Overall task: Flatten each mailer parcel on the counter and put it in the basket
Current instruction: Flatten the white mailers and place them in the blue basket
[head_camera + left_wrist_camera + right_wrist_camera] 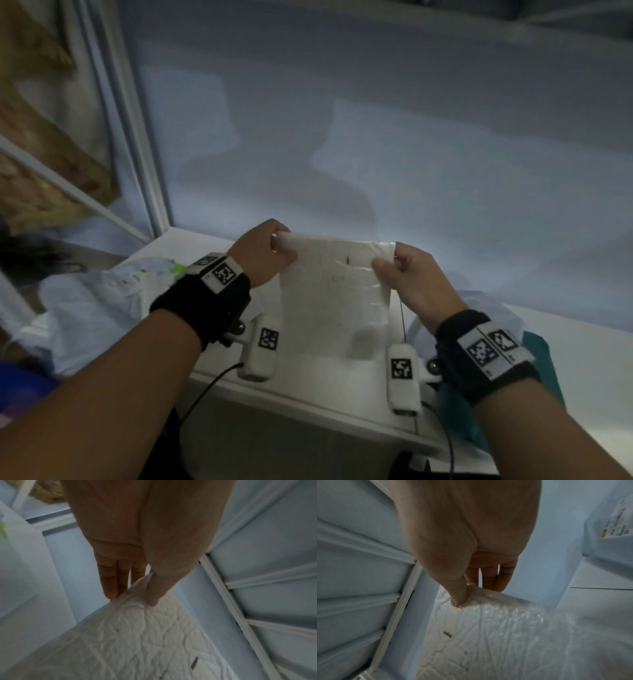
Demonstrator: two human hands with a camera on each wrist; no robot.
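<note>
A white, wrinkled mailer parcel (pixel 334 294) hangs upright above the white counter (pixel 342 383), stretched between both hands. My left hand (pixel 274 248) pinches its top left corner, thumb on the near side and fingers behind, as the left wrist view shows on the mailer (pixel 137 642). My right hand (pixel 394 263) pinches the top right corner; in the right wrist view the thumb presses the crinkled mailer (pixel 488 635). A small dark mark sits near the mailer's top middle. No basket is in view.
More pale plastic mailers (pixel 89 301) lie heaped on the counter at the left. A teal and pale packet (pixel 534 346) lies under my right wrist. A pale wall (pixel 376 137) stands behind the counter, with a white frame (pixel 130 120) at the left.
</note>
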